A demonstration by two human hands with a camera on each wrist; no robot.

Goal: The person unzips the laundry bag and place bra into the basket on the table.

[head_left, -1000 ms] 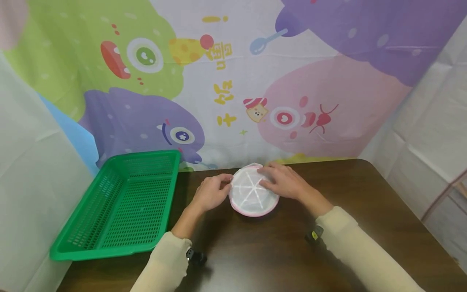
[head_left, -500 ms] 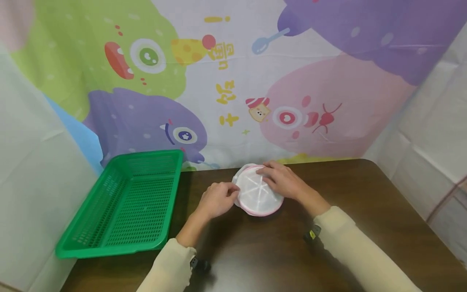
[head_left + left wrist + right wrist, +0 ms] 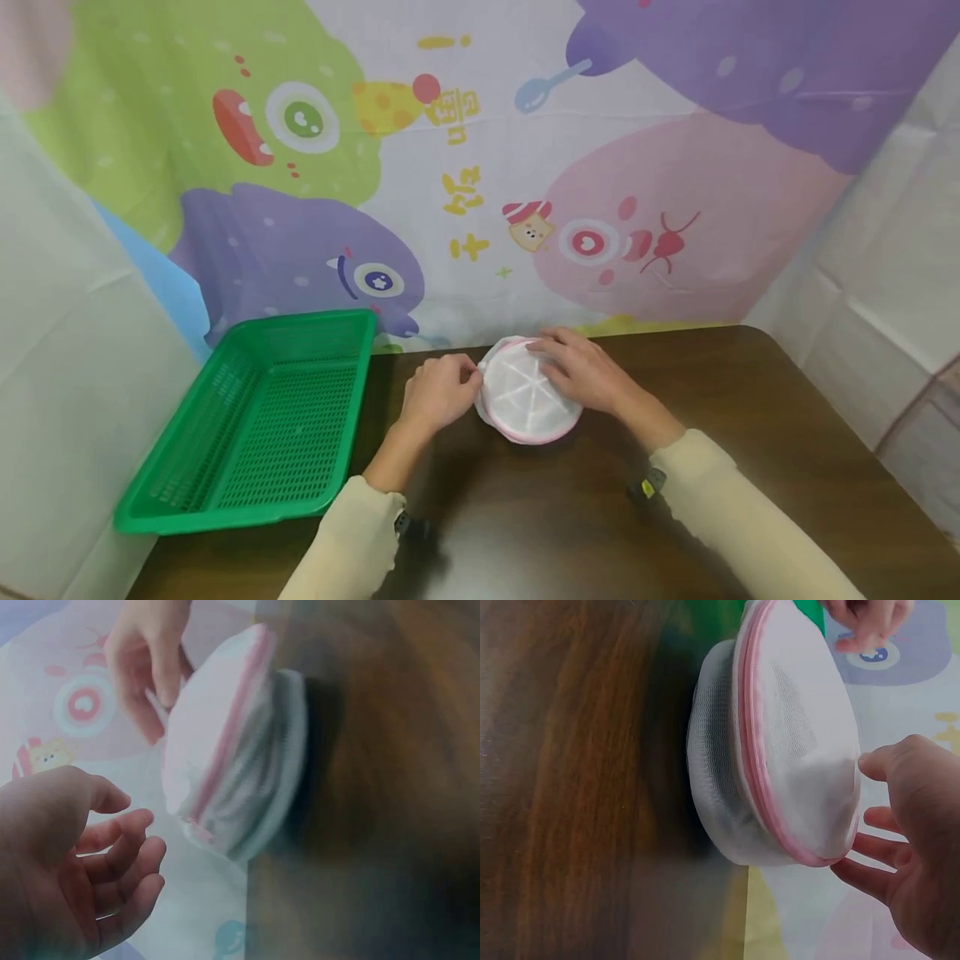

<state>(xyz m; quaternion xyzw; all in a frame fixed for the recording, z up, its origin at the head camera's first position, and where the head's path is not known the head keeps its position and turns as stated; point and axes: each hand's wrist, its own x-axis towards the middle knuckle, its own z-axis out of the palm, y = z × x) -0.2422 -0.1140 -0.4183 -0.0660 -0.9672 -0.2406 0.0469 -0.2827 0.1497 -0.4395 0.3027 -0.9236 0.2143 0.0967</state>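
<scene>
A round white mesh bag [image 3: 531, 393] with a pink zip edge stands on the table; its soft side bulges out at the left. Just off that left side is my left hand [image 3: 441, 390], and the left wrist view shows a small gap between its loosely bent fingers [image 3: 142, 859] and the bag [image 3: 217, 742]. My right hand [image 3: 588, 371] touches the bag's upper right part, fingers spread. In the right wrist view, its thumb meets the pale top of the bag [image 3: 810, 742] and other fingertips touch the pink rim.
A green slotted basket [image 3: 288, 433] is to the left on the brown table [image 3: 525, 517]. Behind the table hangs a sheet [image 3: 480, 292] with cartoon monsters, and pale cloth walls stand at both sides.
My left hand moved right over the bag's left edge, then drew back left off it. More of the bag's white side shows at the left. The right hand stays at the bag.
</scene>
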